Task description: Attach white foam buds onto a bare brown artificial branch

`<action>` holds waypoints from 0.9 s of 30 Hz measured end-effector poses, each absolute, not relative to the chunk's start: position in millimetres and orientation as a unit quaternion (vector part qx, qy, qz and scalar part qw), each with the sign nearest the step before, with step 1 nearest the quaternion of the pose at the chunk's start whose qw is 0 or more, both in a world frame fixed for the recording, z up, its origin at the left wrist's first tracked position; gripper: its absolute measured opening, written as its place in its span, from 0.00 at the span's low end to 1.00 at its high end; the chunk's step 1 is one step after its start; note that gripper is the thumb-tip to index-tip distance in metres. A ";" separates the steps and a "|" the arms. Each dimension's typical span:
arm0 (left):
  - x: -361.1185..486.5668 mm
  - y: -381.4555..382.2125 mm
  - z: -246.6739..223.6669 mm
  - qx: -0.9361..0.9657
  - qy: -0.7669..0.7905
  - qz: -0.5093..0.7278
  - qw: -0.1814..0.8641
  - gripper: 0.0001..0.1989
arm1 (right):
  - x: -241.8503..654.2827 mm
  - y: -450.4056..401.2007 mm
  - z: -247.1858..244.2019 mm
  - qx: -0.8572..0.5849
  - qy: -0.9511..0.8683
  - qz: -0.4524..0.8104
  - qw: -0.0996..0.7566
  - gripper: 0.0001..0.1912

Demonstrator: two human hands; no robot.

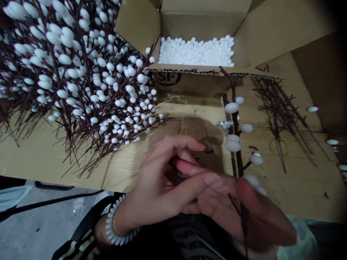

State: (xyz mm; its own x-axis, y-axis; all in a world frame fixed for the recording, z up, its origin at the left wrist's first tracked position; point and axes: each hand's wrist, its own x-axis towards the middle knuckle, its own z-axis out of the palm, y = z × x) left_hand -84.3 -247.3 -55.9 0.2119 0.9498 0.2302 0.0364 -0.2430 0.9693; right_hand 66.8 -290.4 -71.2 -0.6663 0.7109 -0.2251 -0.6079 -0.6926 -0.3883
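Note:
My right hand is closed round the lower part of a brown artificial berry branch. The branch stands nearly upright and bears several white berries along its stem. Against the right palm and fingers rests my left hand, with a clear coiled band at its wrist. Its fingers curl inward and its thumb lies over the right fingers; a small pale bit shows between the hands, too hidden to name. Just behind the branch is a crumpled piece of silver foil.
An open cardboard box at the back holds many loose white balls. Finished-looking white berry branches are heaped at left. Bare brown stems lie at right on the cardboard-covered table, with a few stray balls near its right edge.

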 end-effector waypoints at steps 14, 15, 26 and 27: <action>-92.9 -245.4 -59.8 0.590 0.384 0.483 0.521 0.08 | 67.6 -277.5 -58.3 -0.176 -0.138 0.906 0.359 0.32; -93.0 -245.6 -60.2 0.576 0.381 0.494 0.528 0.08 | 67.8 -277.2 -58.7 -0.173 -0.139 0.905 0.362 0.31; -94.4 -232.7 -72.4 0.458 0.434 0.658 0.410 0.15 | 70.8 -275.4 -57.1 -0.176 -0.138 0.888 0.402 0.30; -97.0 -232.5 -73.5 0.466 0.441 0.656 0.397 0.14 | 70.5 -275.4 -57.1 -0.173 -0.138 0.887 0.405 0.29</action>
State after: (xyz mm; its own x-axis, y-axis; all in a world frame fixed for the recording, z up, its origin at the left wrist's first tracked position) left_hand -97.0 -232.5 -73.5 -0.2503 0.9321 0.2618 -0.1106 -0.2961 0.9487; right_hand 70.5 -275.4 -57.1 -0.6118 0.7666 -0.1951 -0.6712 -0.6336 -0.3848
